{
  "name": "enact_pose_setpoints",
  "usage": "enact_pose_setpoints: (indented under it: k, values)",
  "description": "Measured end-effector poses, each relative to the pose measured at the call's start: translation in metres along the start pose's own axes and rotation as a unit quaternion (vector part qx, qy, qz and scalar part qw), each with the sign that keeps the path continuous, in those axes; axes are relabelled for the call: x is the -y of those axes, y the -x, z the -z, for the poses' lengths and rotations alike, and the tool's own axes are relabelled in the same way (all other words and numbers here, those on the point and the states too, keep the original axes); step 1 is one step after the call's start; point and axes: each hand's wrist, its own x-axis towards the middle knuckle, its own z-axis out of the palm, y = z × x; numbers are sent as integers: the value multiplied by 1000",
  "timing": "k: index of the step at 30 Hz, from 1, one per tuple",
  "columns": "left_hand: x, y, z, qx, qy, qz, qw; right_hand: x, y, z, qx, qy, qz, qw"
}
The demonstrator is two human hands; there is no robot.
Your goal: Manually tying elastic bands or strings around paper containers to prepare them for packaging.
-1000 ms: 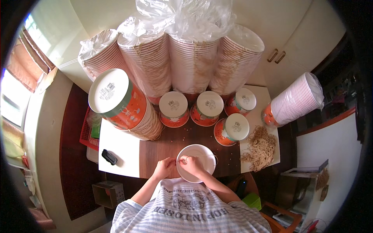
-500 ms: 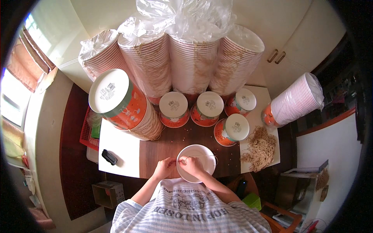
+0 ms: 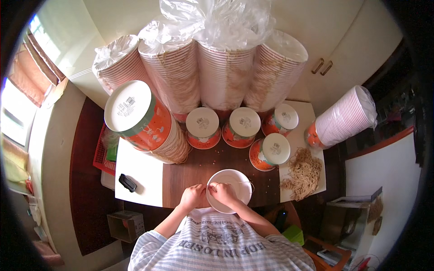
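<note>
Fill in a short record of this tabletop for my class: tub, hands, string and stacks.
Open paper tub: mouth up, near table edge
Left hand: at the tub's left rim
Right hand: over the opening, near the left rim
Beige string bundle: right of the tub
Upturned orange tubs: four
Plastic-wrapped stacks: four behind, one at right

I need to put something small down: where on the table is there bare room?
On the table, the white strip between the black tray and brown wood is bare. Wood between the white bowl and upturned cups is mostly open, with specks. Crowded: the back, with cup stacks, and the right end, with string.
</note>
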Motion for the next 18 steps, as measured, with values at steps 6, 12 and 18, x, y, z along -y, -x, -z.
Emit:
enact_pose_setpoints:
  k: [6, 12, 18]
  values:
    - [6, 0, 3, 49, 26, 8, 998, 3, 2, 9, 15, -39, -5, 999]
    - [43, 13, 6, 96, 419, 104, 897, -20, 13, 23, 67, -303, -49, 949]
    - [12, 4, 39, 166, 663, 79, 725, -19, 21, 34, 63, -261, 50, 962]
